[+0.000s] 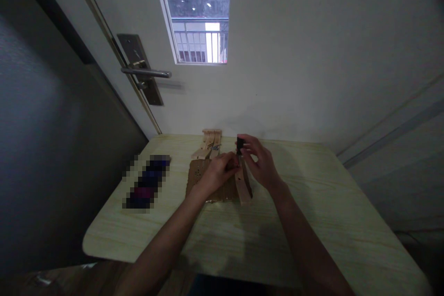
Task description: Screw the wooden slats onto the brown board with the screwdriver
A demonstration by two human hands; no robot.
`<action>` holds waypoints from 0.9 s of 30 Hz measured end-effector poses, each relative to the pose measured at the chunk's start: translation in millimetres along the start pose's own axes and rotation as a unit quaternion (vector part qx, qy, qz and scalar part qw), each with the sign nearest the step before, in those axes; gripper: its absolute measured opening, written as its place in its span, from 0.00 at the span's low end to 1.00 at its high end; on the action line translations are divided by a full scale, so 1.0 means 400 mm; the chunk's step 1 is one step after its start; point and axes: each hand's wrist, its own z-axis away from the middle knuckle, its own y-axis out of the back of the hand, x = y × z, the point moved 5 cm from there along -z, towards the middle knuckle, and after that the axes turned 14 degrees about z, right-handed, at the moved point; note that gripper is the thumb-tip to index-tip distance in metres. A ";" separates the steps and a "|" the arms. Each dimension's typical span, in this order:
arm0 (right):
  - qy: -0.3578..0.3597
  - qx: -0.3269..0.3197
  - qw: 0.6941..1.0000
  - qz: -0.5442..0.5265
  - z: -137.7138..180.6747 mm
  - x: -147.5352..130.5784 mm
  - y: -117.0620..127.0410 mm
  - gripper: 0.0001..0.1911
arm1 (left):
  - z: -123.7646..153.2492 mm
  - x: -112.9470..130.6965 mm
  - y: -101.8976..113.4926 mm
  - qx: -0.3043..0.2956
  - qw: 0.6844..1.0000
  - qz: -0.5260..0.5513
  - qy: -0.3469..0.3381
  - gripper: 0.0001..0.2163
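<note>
My right hand (pixel 262 162) grips the black handle of a screwdriver (pixel 240 144), held upright with its lower end over a light wooden piece (pixel 243 187). My left hand (pixel 220 171) is closed in a pinch at the wooden piece, right by the screwdriver's lower end; what sits between those fingertips is hidden. Under the left hand and beside the wooden piece lies a brown cardboard sheet (pixel 197 175) with small dark holes or marks. Beyond the cardboard are more wooden pieces (pixel 211 138), with several thin metal screws (pixel 215 147) on them.
A pale wood-grain table (pixel 305 222) carries everything and stands against a white door (pixel 294 55). The door has a metal lever handle (pixel 147 72) and a window (pixel 199 14). A pixelated dark object (pixel 147 182) lies on the table's left side.
</note>
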 end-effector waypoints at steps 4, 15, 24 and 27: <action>-0.006 0.009 1.000 0.005 0.003 0.001 0.003 0.17 | 0.003 0.013 0.036 0.008 0.999 -0.006 -0.040 0.13; -0.020 0.007 1.000 -0.023 0.004 0.005 0.004 0.17 | 0.018 0.017 0.021 -0.059 0.995 -0.049 -0.070 0.41; -0.005 0.034 0.999 -0.009 0.008 0.006 0.011 0.18 | 0.018 0.019 0.024 -0.074 0.994 -0.058 -0.062 0.45; 0.003 0.045 0.999 -0.006 0.007 0.005 0.016 0.19 | 0.020 0.015 0.024 -0.077 0.994 -0.061 -0.052 0.47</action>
